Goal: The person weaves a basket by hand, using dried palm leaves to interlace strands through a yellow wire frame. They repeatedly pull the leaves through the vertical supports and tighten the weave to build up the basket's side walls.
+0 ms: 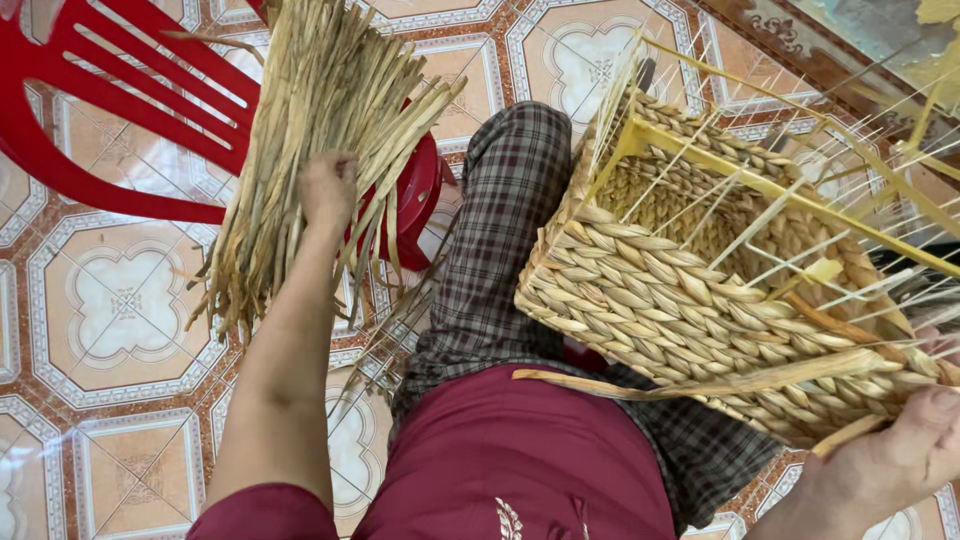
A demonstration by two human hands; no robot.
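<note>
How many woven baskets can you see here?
1: the half-woven basket rests on the person's lap at right, steadied by the right hand. Others may lie outside the view.

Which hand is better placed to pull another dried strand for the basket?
Left. The left hand is already in the bundle of dried strands on the red chair. The right hand steadies the half-woven basket at its lower corner, so it looks occupied.
</note>
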